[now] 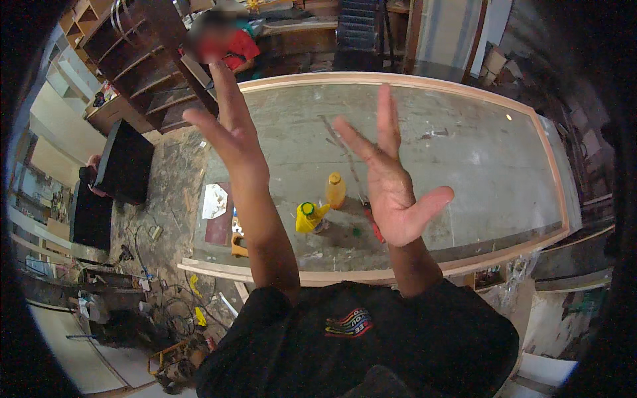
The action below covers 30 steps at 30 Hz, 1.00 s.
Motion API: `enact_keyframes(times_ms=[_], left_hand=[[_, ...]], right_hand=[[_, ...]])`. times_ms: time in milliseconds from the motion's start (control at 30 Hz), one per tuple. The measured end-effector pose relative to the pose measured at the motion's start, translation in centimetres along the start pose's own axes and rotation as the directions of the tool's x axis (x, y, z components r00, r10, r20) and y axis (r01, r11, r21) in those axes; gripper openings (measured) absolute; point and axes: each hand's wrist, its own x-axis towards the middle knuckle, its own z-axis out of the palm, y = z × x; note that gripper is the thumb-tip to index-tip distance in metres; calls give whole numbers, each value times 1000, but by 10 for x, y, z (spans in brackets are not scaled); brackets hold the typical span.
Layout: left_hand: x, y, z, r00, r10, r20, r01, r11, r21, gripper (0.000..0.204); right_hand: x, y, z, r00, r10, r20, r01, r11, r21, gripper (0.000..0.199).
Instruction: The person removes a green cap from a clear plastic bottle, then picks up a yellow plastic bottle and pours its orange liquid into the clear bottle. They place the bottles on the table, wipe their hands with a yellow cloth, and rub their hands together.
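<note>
Both my arms are raised over a large grey-topped table [458, 166] edged with pale wood strips. My left hand [232, 132] is open above the table's left side, thumb and fingers apart, holding nothing. My right hand [393, 189] is also open, its fingers spread and its palm partly turned up. Between my forearms stand an amber bottle [336, 194] and a yellow bottle with a green cap [307, 219]. A red-handled tool [377, 229] lies partly hidden behind my right hand. Beside my left forearm, an orange-handled saw [239, 248] is partly covered.
A white sheet [213, 201] rests on a maroon board [217, 229] at the table's left. Dark shelving [149, 79] stands at the far left, near a person in red [242, 48]. Black boxes [126, 162], cables and scraps lie on the left floor.
</note>
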Motion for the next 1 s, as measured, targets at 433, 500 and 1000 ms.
enact_keyframes(times_ms=[433,500,1000], left_hand=[[-85,16,108,802,370,470,-392,919,-54,127],[-111,7,117,820,323,473,-327,942,-78,134],[-160,8,56,661,12,750,21,999,-34,99]], right_hand=[[-28,-7,15,993,74,-91,-31,915,403,127],[-27,-11,4,975,118,-188,10,823,567,125],[35,-46,-41,792,211,-573,60,907,417,107]])
